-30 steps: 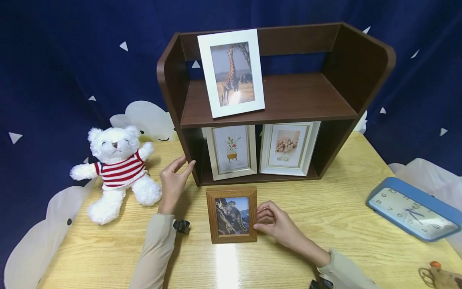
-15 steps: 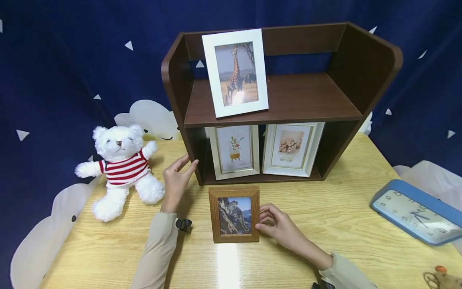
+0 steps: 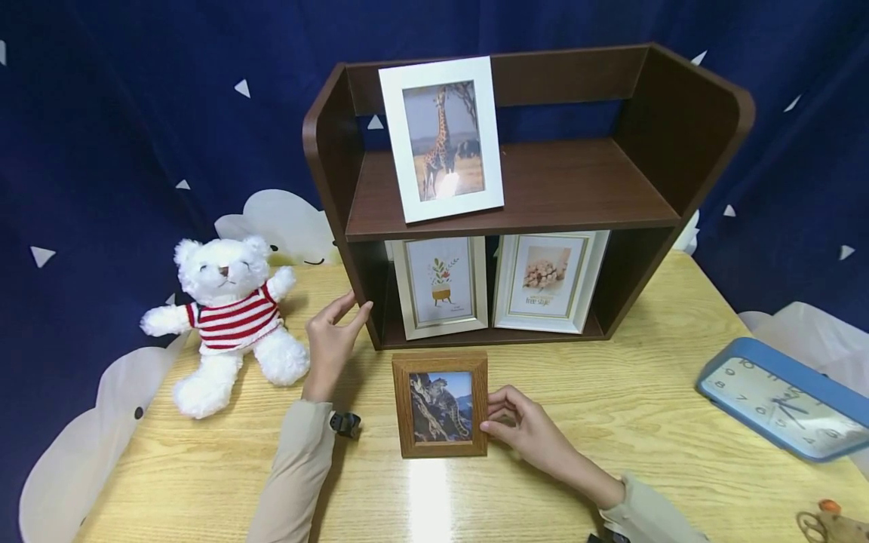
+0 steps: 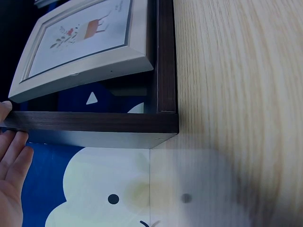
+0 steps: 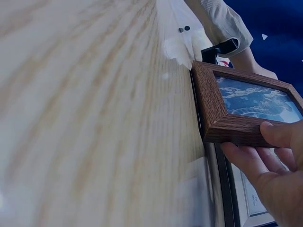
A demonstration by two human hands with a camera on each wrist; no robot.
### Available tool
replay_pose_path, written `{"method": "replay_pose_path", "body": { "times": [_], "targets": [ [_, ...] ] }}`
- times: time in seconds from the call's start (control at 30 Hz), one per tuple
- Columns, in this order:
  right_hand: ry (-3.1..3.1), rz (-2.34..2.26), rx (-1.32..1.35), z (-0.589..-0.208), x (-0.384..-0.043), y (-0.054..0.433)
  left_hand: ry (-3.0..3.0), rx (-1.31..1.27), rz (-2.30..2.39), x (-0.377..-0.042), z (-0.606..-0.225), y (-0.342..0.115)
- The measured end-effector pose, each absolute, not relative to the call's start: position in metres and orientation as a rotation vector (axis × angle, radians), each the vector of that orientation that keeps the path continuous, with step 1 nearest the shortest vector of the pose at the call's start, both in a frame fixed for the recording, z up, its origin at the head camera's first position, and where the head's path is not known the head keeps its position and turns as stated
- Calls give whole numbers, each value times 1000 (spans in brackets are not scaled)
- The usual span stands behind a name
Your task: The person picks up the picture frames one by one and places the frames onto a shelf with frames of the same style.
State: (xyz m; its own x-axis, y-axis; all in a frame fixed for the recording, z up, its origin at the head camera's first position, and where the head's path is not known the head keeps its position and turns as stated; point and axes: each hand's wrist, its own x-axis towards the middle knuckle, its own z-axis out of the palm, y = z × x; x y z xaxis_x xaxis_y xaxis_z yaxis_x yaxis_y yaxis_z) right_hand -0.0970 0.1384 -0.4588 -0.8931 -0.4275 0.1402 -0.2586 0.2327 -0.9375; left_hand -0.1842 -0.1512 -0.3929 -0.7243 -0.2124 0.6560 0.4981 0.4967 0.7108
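Observation:
My left hand (image 3: 330, 345) pinches the front edge of the left side panel of a dark brown two-tier shelf (image 3: 577, 181). Its thumb lies on the inner face and its fingers on the outer face, as the left wrist view shows. In front of the shelf, a small brown wooden photo frame (image 3: 403, 407) with a leopard picture stands on the table, leaning back slightly. By its right edge my right hand (image 3: 532, 434) grips it. The right wrist view shows the thumb (image 5: 274, 135) on the frame's side near its front and the fingers behind.
A white frame (image 3: 443, 210) with a giraffe picture stands on the upper tier. Below are a cream frame (image 3: 441, 329) and a white-gold frame (image 3: 536, 323). A white teddy bear (image 3: 234, 320) sits left; a blue clock (image 3: 781, 400) lies right on the wooden table (image 3: 611, 392).
The whole head view has shifted slightly, so everything appears a little further right than a second ago. Both hands keep their holds, and the wooden photo frame stays in place.

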Motion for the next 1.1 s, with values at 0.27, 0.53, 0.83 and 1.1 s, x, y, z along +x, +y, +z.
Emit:
{"method": "replay_pose_path", "body": {
  "times": [0.27, 0.53, 0.83, 1.1],
  "targets": [
    [2341, -1747, -648, -459, -97, 138, -2024, -230, -1293, -183, -393, -151],
    [2311, -1744, -609, -459, -97, 139, -2031, -222, -1284, -183, -394, -151],
    [2264, -1764, -634, -459, -101, 140, -2025, -230, -1289, -183, -394, -151],
    [2242, -1783, -688, -460, -103, 141, -2028, -231, -1296, -184, -394, -151]
  ]
}}
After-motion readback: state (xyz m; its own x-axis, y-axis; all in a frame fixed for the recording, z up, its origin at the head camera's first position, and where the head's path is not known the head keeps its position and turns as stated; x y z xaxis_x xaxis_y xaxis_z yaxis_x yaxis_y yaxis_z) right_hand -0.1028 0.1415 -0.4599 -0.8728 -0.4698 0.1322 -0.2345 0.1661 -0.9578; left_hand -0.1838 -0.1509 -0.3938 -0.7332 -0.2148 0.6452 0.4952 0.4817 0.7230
